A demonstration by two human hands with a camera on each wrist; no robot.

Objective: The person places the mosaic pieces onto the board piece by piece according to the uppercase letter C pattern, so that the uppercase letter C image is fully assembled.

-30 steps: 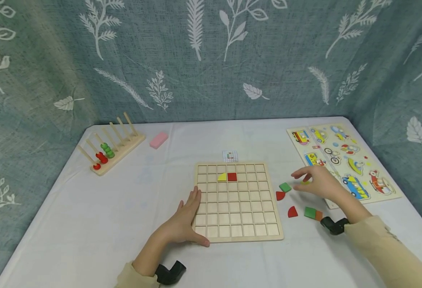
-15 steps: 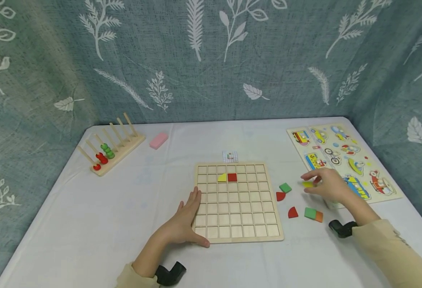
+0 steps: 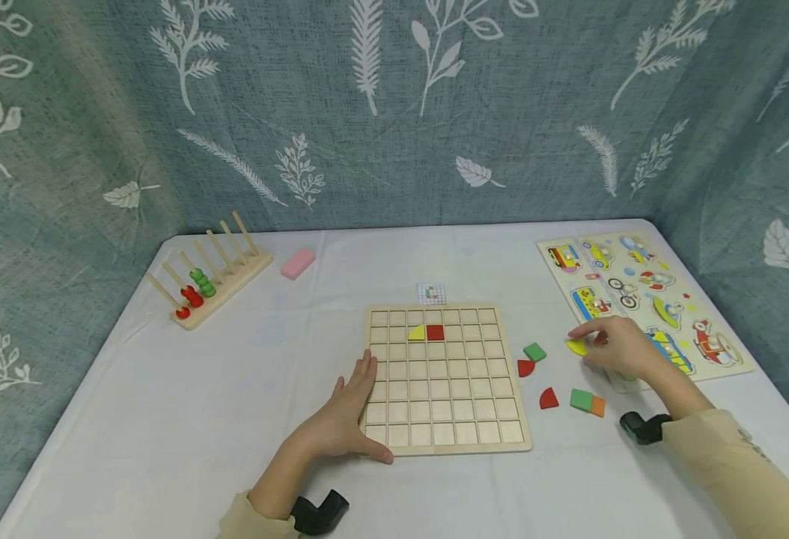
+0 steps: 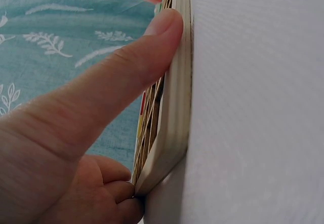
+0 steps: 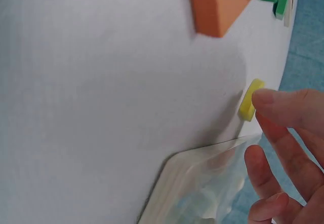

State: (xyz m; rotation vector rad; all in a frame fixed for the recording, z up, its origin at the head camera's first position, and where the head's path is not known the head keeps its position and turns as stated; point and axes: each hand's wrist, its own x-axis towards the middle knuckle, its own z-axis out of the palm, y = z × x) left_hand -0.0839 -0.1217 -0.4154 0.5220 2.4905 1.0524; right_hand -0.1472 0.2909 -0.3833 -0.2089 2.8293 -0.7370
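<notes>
With two pieces seated in the grid board point(image 3: 445, 374), the left hand point(image 3: 347, 412) lies flat steadying its edge while right hand point(image 3: 620, 348) fingertips touch a yellow piece point(image 3: 576, 346) right of it, five others unplaced.

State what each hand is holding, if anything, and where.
The right hand touches the yellow piece at its edge. The left hand rests on the grid board, at its left edge.

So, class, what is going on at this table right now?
A person sits at a white table with a wooden grid board. The left hand rests flat against the board's left edge. The right hand touches a yellow piece with a fingertip, beside loose green, red and orange pieces. Only a yellow piece and a red square sit in the grid.
</notes>
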